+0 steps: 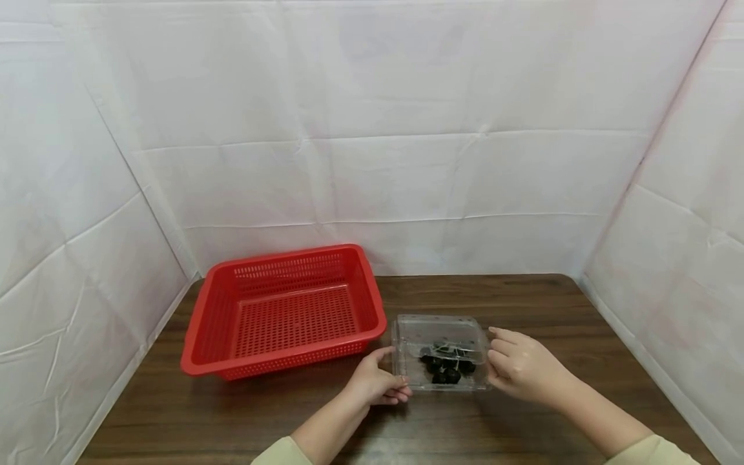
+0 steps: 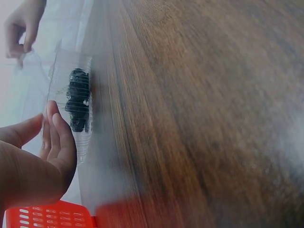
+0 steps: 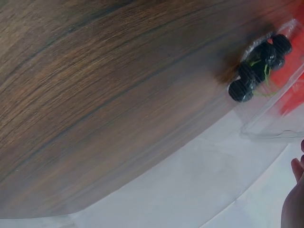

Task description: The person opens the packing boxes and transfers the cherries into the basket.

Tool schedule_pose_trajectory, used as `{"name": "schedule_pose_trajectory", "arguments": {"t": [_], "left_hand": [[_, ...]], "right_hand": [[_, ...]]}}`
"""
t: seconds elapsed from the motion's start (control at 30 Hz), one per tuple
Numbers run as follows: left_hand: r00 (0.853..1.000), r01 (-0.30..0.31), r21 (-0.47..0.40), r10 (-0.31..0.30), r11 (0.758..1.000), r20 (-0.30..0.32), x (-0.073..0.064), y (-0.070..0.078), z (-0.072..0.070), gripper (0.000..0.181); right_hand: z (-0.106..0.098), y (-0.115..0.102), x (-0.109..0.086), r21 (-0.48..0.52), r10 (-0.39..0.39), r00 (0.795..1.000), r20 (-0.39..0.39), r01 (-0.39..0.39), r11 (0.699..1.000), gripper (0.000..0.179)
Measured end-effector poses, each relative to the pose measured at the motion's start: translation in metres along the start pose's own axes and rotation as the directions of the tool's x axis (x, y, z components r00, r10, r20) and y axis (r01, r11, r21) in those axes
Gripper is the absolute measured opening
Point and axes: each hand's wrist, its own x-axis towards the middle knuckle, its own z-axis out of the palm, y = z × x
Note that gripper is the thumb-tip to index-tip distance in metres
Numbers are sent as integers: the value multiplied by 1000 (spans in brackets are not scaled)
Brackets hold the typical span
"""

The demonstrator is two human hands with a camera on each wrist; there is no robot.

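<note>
A clear plastic clamshell box sits on the table, holding a small bunch of dark grapes with thin green stems. My left hand rests against the box's left end. In the left wrist view its fingers lie fairly straight along the plastic, the thumb apart. At the right end, my right hand pinches the edge of the clear lid, which appears partly raised in the left wrist view. Only a sliver of the right hand shows in the right wrist view.
A red perforated plastic basket stands to the left of the box on the brown wooden table. White cloth walls enclose the table at the back and both sides.
</note>
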Motion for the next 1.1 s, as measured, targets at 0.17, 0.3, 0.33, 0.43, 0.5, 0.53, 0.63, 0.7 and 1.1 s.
{"name": "schedule_pose_trajectory", "arguments": {"t": [0.17,0.3,0.33,0.43,0.5,0.53,0.63,0.7,1.1], "left_hand": [[1000,-1,-5,1,1000,1,-1,1,-1,68],[1000,-2,-9,2,1000,4,-1,1,-1,68],[1000,-2,-11,2,1000,5,-1,1,-1,68],[1000,-5,-17,5,1000,8,-1,0,-1,67],[1000,-5,-18,5,1000,7,-1,0,-1,68],[1000,-7,-17,7,1000,6,-1,0,-1,68],[1000,-6,-15,6,1000,3,-1,0,-1,68],[1000,-6,-13,6,1000,0,-2,0,-2,68],[1000,-13,-17,13,1000,-4,-1,0,-1,69]], "right_hand": [[-5,4,-2,2,66,998,1,-66,998,23],[-7,6,-4,-9,112,994,-1,-112,994,25],[-7,6,-4,-5,122,993,-2,-122,993,25],[-7,8,-6,6,149,989,-9,-149,989,26],[-7,9,-6,24,170,985,-16,-169,985,24],[-7,10,-6,33,182,983,-17,-181,983,23],[-7,11,-7,73,232,973,-6,-231,970,20],[-7,11,-7,108,283,959,17,-283,953,15],[-5,8,-11,301,591,781,201,-624,722,36]]}}
